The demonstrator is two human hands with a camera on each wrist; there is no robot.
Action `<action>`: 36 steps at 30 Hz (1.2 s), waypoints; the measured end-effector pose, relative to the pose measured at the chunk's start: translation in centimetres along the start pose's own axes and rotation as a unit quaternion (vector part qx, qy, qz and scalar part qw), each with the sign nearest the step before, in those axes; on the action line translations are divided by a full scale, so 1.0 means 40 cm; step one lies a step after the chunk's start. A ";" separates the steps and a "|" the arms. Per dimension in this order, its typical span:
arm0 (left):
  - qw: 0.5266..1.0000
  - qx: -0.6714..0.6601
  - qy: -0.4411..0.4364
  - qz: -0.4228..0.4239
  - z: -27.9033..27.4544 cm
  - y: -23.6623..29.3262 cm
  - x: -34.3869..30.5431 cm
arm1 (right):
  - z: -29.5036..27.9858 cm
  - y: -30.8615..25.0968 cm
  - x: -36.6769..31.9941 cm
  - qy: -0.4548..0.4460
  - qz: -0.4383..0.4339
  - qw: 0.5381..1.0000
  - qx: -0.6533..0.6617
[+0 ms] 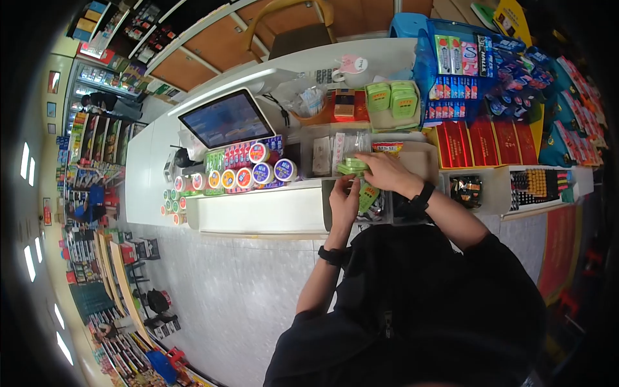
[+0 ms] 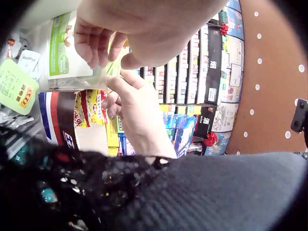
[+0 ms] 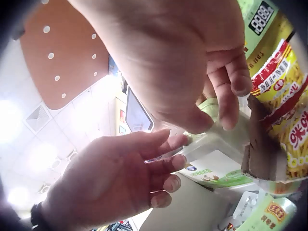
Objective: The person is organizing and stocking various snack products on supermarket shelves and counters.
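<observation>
My right hand (image 1: 390, 174) reaches in from the right and grips a small stack of flat green packets (image 1: 351, 166) above a clear plastic bin. In the right wrist view, its thumb and fingers bend around a pale green packet (image 3: 209, 104). Facing it, my left hand (image 1: 343, 201) has its fingertips close to the stack; in the right wrist view those fingers (image 3: 163, 166) are loosely bent with nothing between them. Below the hands another green packet with an orange label (image 1: 369, 197) lies in a bin, and shows again as a green packet (image 2: 18, 86) in the left wrist view.
A yellow snack bag (image 1: 388, 148) sits beside the bins. To the left, round tubs (image 1: 261, 173) line the counter (image 1: 261, 209) before a screen (image 1: 227, 119). A box of green packs (image 1: 393, 103) and a blue candy rack (image 1: 451, 71) stand behind; red boxes (image 1: 483, 145) are at right.
</observation>
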State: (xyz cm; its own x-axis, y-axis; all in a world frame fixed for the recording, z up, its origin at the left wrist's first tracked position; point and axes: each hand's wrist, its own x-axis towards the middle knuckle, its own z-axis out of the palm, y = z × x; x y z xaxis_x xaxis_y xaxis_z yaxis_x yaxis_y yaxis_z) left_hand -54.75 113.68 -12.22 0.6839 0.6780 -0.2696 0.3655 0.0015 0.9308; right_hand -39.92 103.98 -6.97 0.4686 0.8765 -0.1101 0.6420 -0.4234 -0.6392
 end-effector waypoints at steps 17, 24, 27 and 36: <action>0.992 -0.012 -0.015 0.123 0.071 0.181 0.055 | -0.230 0.051 -0.022 0.305 -0.035 0.947 0.094; 0.964 -0.234 -0.126 -0.014 0.190 0.211 0.145 | -0.257 0.090 0.031 0.228 -0.055 0.972 -0.013; 0.875 -0.431 -0.163 -0.148 0.174 0.267 0.144 | -0.272 0.040 0.000 0.217 -0.077 0.973 -0.001; 0.875 -0.416 -0.239 -0.057 0.119 0.265 0.152 | -0.290 0.022 -0.079 0.175 -0.074 0.978 0.087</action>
State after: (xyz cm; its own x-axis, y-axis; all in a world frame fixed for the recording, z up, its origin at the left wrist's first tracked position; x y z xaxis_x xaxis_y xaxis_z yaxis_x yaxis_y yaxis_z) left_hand -43.73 114.32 -5.16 0.9315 0.2538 -0.2604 -0.0020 0.7196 0.6944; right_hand -33.78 98.15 1.65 0.5766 0.7807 0.2408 0.6197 -0.2259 -0.7517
